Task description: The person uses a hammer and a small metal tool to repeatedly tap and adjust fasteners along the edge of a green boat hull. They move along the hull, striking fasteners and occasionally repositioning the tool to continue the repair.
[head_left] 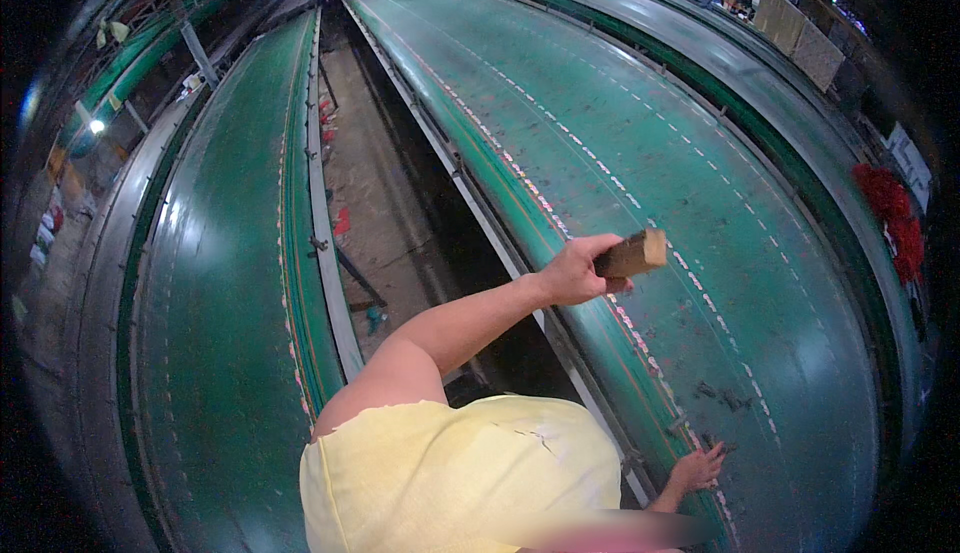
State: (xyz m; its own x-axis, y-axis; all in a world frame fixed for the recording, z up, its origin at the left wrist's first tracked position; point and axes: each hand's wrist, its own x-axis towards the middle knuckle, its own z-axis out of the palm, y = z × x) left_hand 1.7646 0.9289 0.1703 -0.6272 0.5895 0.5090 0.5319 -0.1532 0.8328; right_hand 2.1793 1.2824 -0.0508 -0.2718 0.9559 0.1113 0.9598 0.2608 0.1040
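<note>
My left hand is closed around a wooden block. The block has a pale end face and dark, rough-looking sides, and it is held over the long green table, above its line of white and pink marks. Farther down, at the lower right, my right hand reaches over the near edge with its fingers apart, at the green surface or just above it. Nothing shows in that hand. Beyond its fingertips, dark smears or scraps lie on the green surface.
A second long green table runs along the left. Between the two is a narrow aisle with red scraps on the floor. Metal rails with small clamps edge the tables. Another long table and a red bundle are at the right.
</note>
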